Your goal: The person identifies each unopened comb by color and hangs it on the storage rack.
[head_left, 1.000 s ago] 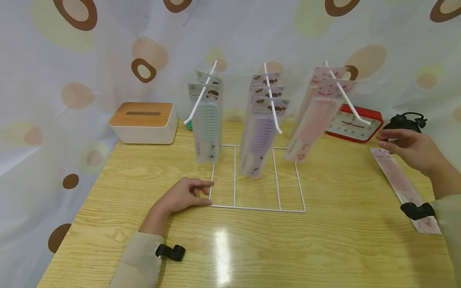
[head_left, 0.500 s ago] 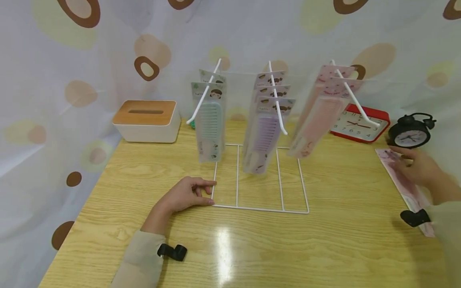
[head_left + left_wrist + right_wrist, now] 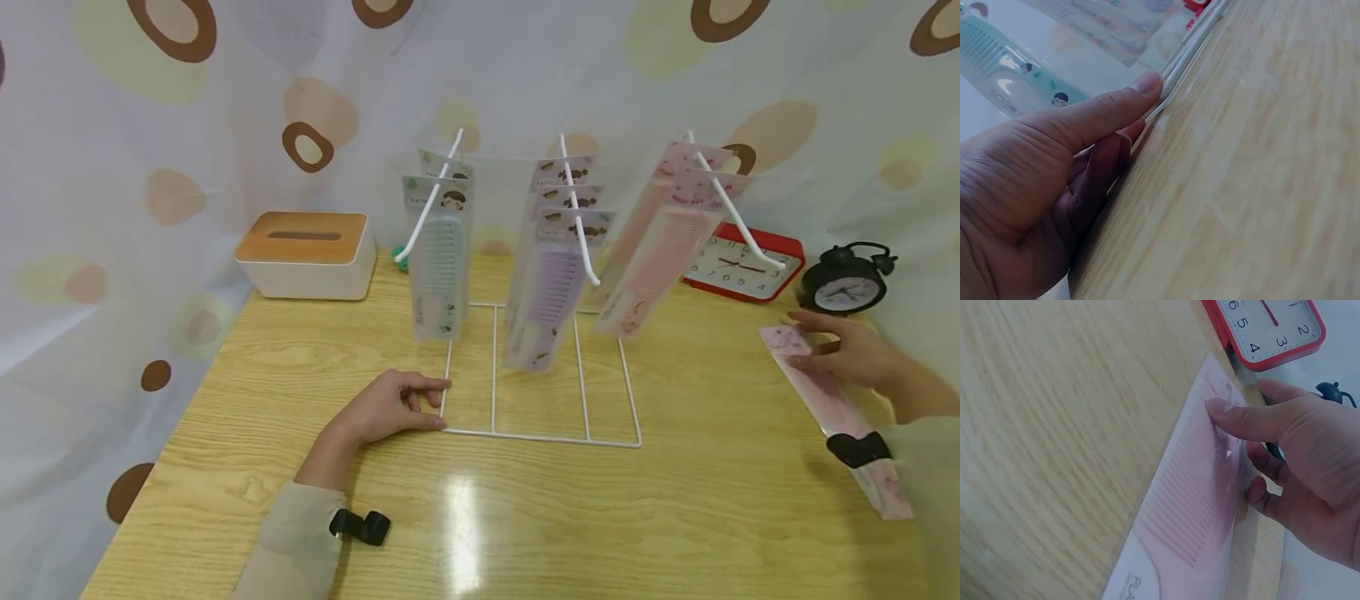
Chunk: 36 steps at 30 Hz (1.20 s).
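Though flat, pink comb pack (image 3: 832, 408) (clear-sleeved)

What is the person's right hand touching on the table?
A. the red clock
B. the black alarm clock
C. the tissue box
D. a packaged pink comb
D: the right hand has its thumb and fingers on a packaged pink comb lying on the table, apart from both clocks.
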{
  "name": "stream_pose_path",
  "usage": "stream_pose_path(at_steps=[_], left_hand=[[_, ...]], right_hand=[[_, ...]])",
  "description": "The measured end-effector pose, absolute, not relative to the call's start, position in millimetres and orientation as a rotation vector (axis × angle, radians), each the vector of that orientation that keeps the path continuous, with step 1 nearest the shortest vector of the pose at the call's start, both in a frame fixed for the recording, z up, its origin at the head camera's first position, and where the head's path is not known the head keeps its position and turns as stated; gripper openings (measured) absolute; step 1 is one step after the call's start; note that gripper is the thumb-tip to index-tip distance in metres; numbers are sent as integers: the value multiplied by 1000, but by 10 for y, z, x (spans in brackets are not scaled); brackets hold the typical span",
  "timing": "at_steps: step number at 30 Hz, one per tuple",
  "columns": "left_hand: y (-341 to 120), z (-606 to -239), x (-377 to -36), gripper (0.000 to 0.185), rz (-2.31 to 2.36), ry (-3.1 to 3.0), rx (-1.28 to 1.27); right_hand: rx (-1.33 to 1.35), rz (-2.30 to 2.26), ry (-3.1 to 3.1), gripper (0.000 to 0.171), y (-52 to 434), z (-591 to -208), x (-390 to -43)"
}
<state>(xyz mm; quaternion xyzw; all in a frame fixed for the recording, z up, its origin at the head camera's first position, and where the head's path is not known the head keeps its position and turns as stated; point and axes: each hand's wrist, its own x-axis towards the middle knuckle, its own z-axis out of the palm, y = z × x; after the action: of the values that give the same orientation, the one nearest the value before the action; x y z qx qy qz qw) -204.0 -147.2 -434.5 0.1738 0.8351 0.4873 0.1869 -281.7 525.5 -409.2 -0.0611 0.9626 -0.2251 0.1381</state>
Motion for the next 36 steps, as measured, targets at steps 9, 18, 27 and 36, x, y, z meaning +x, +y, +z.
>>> stream_pose_path(at_steps=[9, 18, 27, 36], left_hand=[[-1461, -4334, -2034, 58, 1360, 2364, 504], [-1438, -4341, -2057, 58, 1376, 2354, 517], [-1454, -4343, -2046, 59, 1395, 2346, 484], [-1466, -4344, -2056, 58, 1399, 2332, 500]], right_hand=[[-57, -709, 2854, 70, 5208, -4097, -2757], [-104, -768, 2762, 53, 4972, -3841, -2613], [-139, -1017, 2843, 36, 4703, -3425, -2427], [-183, -1223, 2872, 26, 4384, -3066, -2118]])
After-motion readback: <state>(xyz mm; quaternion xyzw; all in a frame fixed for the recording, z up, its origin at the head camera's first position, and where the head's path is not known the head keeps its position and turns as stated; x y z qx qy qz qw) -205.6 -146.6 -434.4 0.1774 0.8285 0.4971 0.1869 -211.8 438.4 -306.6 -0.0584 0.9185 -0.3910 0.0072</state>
